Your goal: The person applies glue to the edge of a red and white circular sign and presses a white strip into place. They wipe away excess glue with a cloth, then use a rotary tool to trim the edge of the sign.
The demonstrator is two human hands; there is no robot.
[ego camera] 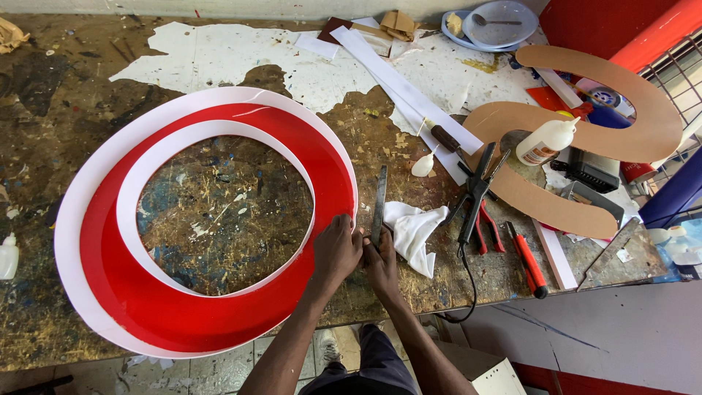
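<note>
A large ring-shaped sign letter (146, 292) with a red face and upright white walls lies on the paint-stained workbench (66, 95). My left hand (336, 250) rests on its right edge, pressing the red face and outer white wall. My right hand (382, 265) sits just beside it, gripping the lower end of a flat metal file (379, 201) that stands against the ring's outer wall. A crumpled white cloth (413, 230) lies right of my right hand.
Right of the cloth lie black pliers (477, 192), red-handled cutters (490, 227), a red utility knife (528, 262) and a white glue bottle (547, 140) on a brown S-shaped board (643, 139). White strips (409, 91) and grey bowls (491, 25) sit at the back. A small bottle (7, 256) stands far left.
</note>
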